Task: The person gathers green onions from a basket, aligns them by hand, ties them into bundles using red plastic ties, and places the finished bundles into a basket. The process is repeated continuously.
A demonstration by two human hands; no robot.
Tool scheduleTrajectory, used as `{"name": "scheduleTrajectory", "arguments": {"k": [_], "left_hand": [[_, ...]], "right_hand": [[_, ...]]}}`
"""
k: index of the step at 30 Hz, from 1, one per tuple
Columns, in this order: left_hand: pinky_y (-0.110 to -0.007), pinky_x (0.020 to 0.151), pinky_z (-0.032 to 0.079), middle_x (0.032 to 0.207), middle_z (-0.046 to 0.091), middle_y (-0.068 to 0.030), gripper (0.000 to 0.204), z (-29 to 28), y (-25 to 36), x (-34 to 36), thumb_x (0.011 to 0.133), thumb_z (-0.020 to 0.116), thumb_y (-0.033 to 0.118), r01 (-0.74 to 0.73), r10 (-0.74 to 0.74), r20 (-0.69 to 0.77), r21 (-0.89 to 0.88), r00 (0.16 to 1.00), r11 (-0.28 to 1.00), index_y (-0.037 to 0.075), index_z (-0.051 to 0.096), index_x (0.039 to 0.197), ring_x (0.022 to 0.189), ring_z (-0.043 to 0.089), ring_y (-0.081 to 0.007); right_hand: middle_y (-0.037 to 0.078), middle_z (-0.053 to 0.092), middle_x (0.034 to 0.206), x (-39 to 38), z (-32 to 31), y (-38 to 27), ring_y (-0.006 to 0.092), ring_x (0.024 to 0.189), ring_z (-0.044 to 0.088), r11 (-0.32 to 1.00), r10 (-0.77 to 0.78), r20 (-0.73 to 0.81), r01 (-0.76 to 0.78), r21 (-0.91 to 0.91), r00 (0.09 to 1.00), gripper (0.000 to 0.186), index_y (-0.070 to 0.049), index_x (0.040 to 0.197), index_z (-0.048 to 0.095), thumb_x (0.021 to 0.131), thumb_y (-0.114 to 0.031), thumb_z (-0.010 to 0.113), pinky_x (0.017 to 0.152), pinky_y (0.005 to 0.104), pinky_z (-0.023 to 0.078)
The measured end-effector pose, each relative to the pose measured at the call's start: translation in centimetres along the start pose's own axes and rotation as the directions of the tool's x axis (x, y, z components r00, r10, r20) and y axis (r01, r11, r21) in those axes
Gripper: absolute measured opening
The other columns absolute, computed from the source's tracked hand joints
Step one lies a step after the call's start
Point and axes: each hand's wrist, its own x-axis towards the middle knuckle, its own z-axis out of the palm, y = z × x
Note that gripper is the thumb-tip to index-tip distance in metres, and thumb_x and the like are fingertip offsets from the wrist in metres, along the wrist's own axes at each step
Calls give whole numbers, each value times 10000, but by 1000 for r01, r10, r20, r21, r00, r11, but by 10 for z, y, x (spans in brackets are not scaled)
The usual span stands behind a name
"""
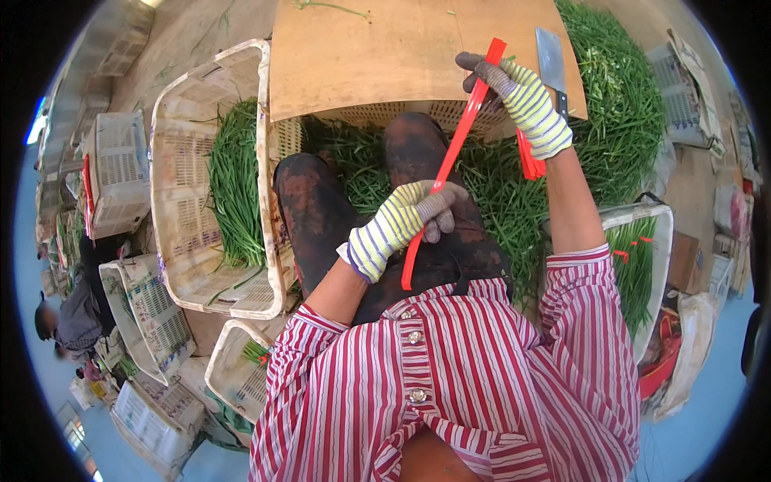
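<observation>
A long flat red plastic strip [459, 143] runs slantwise between my gloved hands, over my lap. My left hand [405, 221], in a striped knit glove with grey fingers, is closed round its lower part, with the end hanging below. My right hand [514, 100] pinches the upper end between grey fingertips, above the near edge of a wooden board [361, 68]. More red strips [530, 158] show just below my right wrist; what holds them is hidden. Beside that hand, a cleaver [550, 60] lies on the board, its black handle toward me.
Loose long green leaves [614, 88] are heaped right of the board and around my legs. At left stands a white plastic crate [161, 161] with leafy greens [237, 185]. Bundles tied in red lie in a crate [662, 265] at right. Another person [76, 309] sits far left.
</observation>
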Motion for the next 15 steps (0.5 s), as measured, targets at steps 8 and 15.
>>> {"name": "scheduleTrajectory", "arguments": {"k": [8,15], "left_hand": [[-187,363,319,537,555,-26,463,-6,-7,11,956,388,361,-33,35,-145,12,989,999,-21,549,1162,357,396,-55],[-184,492,432,786,629,-56,356,1,-14,19,933,490,253,-102,59,-243,-168,968,980,10,526,1190,541,543,-80]], "right_hand": [[-40,554,668,-8,10,23,30,575,497,972,188,-171,-159,171,967,324,-107,1059,662,849,-349,608,530,183,357],[4,560,688,-13,33,27,74,609,491,978,183,-127,-167,126,975,277,-34,881,621,802,-298,651,559,216,387]]}}
